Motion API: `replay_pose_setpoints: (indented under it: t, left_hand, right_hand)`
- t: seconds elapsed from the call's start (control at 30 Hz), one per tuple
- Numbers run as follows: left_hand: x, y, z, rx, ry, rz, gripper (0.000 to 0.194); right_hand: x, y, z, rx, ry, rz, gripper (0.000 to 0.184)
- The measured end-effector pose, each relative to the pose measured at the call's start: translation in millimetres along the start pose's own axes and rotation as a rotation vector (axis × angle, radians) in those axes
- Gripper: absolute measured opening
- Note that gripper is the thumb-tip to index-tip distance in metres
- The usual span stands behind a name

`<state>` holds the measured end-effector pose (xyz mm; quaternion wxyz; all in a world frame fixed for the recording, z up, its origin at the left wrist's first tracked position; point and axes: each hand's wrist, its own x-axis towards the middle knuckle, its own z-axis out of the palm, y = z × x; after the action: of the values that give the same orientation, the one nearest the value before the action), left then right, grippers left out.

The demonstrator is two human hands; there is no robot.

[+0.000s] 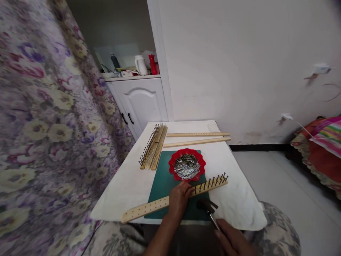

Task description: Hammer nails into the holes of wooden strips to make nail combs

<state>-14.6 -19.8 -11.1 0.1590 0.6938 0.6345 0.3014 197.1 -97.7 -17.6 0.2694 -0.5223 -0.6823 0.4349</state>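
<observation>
My left hand [179,201] is closed on a long wooden strip [149,208] that lies slantwise across a green mat [162,181]. Its right part carries a row of upright nails [213,182]; its left part shows only holes. My right hand [234,240] grips the handle of a hammer [206,206], whose dark head hovers just right of my left hand, close above the mat. A red scalloped dish [198,163] full of loose nails [186,167] sits on the mat just behind the strip.
A small white table [128,185] carries everything. Finished nailed strips [153,146] lie at its back left, two bare wooden strips [198,138] at the back. A flowered curtain [39,124] hangs left, a white wall behind, a cabinet [138,101] beyond, bedding [322,149] right.
</observation>
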Motion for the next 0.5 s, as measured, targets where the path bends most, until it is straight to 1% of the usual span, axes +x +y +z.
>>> replay_pose_setpoints:
  t: [0.03, 0.13, 0.23, 0.37, 0.5]
  left_hand:
    - [0, 0, 0.1, 0.004, 0.003, -0.002, 0.019]
    - [0, 1, 0.1, -0.001, 0.009, -0.008, 0.02]
    - [-1, 0, 0.6, -0.006, 0.007, -0.021, 0.019]
    - [-2, 0, 1.6, -0.013, 0.009, -0.045, 0.019]
    - [-1, 1, 1.5, -0.011, -0.008, -0.069, 0.018]
  right_hand:
    - [4, -9, -5, 0.008, -0.064, -0.02, 0.034]
    - [21, -35, -16, 0.042, -0.081, -0.105, 0.029]
    - [40, -52, -17, 0.048, -0.082, -0.145, 0.025]
    - [52, -59, -12, 0.05, -0.076, -0.157, 0.022]
    - [54, -60, -9, 0.017, -0.094, -0.162, 0.024]
